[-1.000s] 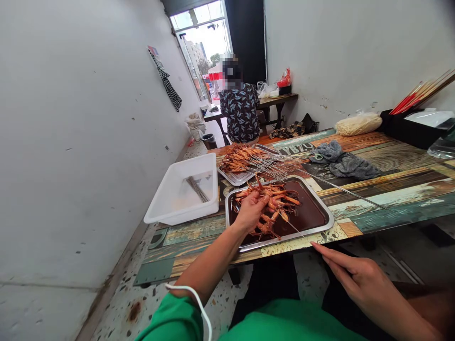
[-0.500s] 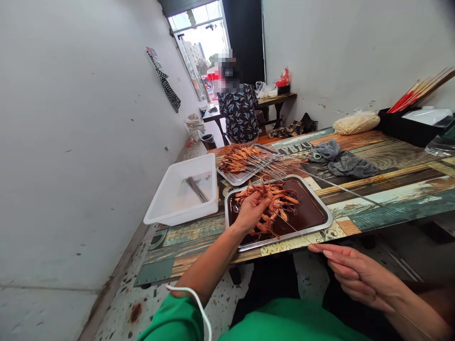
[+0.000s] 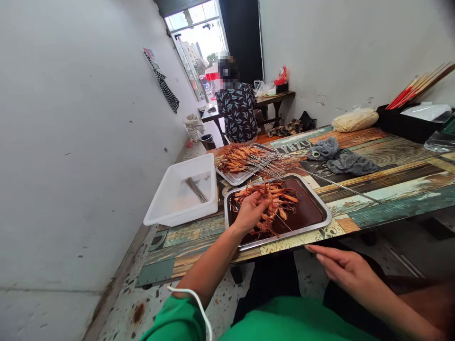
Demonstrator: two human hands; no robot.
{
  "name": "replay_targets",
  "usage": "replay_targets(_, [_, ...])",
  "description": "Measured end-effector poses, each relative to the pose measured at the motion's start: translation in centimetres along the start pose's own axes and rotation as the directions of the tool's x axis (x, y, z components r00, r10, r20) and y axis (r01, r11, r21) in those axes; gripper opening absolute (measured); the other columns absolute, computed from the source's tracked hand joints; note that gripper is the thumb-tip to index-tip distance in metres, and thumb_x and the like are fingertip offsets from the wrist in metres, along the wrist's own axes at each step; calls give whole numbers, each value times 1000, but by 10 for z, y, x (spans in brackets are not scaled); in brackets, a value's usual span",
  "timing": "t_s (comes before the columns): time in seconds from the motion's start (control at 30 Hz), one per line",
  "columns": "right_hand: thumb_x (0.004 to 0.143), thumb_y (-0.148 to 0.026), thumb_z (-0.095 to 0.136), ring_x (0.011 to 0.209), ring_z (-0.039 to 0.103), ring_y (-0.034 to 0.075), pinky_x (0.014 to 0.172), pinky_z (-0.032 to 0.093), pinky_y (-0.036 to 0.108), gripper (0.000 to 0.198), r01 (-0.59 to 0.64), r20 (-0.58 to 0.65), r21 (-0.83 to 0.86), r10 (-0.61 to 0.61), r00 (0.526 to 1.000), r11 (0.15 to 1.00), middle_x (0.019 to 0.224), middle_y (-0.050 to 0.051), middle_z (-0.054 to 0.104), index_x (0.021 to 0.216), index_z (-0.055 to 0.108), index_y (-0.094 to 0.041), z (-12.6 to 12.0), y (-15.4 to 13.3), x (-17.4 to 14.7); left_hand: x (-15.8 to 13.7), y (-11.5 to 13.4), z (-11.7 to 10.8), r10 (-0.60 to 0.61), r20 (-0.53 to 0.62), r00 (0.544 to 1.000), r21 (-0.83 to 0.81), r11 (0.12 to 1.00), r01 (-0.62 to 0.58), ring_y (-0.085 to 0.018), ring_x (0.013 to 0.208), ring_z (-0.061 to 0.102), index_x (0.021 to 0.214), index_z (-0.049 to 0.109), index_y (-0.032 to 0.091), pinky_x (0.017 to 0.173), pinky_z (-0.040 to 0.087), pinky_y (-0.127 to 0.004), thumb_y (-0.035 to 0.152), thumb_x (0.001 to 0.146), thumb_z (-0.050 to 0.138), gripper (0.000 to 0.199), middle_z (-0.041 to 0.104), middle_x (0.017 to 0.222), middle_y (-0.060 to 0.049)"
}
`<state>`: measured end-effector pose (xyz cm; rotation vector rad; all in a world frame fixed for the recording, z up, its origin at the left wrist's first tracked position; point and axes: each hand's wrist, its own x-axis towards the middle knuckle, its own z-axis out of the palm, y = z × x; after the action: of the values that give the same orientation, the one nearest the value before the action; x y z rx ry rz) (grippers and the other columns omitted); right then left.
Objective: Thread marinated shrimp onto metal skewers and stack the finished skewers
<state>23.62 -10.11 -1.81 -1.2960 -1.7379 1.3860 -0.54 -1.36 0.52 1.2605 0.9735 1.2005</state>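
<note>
Skewered stock: one dense heap of reddish-brown meat pieces on the far tray, metal shafts fanned out to the right; this part of the work looks done.
Loose stock: one tangled pile in the near tray, lying in dark sauce; apparently left to skewer.
Stage: partway, by judgement, with one skewer in hand (how many pieces it carries is hidden by the fingers).
Left hand: above the near tray, thumb and fingers pinching a piece of meat at the skewer's upper end.
Right hand: in front of the bench edge, thumb and forefinger drawn together on the skewer's lower part; exact grip too small to tell.
Position of held piece: in the left hand's fingertips, just over the loose pile; well apart from the right hand, joined to it by the slanting skewer.
Spare skewers: one bundle in the white tub, left of both trays.
Sundries: grey cloth, crumpled, right of the far tray.
</note>
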Motion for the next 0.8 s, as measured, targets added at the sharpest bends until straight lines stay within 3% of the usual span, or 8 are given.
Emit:
replay_targets(0.1, [79,-41,52,30,13,2,28,16,14,39,-394,274,465,295,915,792,44,-12,23,111,61,-20,1,-3,3,0,1,-1,1,3,1000,29,1000,-1,-9,57,55,86,56,13,55,46,-21,34,73,61,25,63,69,-3])
replay_targets(0.17, [76,-39,56,31,6,1,26,13,14,40,-460,347,571,308,886,680,46,-13,21,111,61,-21,2,-3,4,-1,2,-1,3,6,1000,45,999,-4,-8,56,55,85,56,13,55,45,-20,33,73,61,24,63,69,-3])
replay_targets(0.23, [77,-39,54,30,10,2,26,16,14,39,-414,287,538,302,909,735,45,-12,22,110,61,-20,2,-2,3,-1,3,0,5,5,1000,45,999,-6,-8,57,55,83,56,13,55,45,-20,32,73,62,22,63,69,-3])
replay_targets(0.37, [84,-33,46,43,46,8,45,41,20,36,54,-33,-63,-56,998,997,49,-3,47,112,63,-18,3,7,-1,-1,3,2,6,5,1000,23,1000,-6,-8,56,55,82,57,13,55,44,-20,30,72,63,20,63,67,-2])
replay_targets(0.47, [83,-15,40,51,51,12,52,44,24,41,322,-42,-584,-424,905,745,57,2,57,119,59,-19,2,16,-5,-1,1,2,9,12,1000,44,999,-10,-8,57,55,82,57,14,57,45,-21,29,73,62,19,63,67,-2])
replay_targets(0.53, [81,-11,38,50,52,13,51,43,24,46,340,-29,-657,-473,881,673,58,3,58,121,57,-19,3,20,-6,-1,-1,1,17,18,1000,64,998,-18,-9,58,56,84,56,14,58,46,-22,30,74,60,20,63,68,-2])
replay_targets(0.7, [83,-36,48,39,43,8,39,37,19,36,-17,20,94,15,1000,995,45,-5,44,110,64,-18,7,14,0,-1,-5,-1,2,33,999,90,996,-5,-8,55,56,84,55,13,56,46,-22,34,75,58,23,64,70,-2])
replay_targets(0.8, [77,-41,56,29,14,2,27,16,15,41,-406,303,544,280,911,734,43,-12,24,111,61,-19,7,10,5,0,-5,-2,16,43,999,96,995,-20,-8,55,55,84,55,12,56,46,-22,36,75,59,25,63,70,-2])
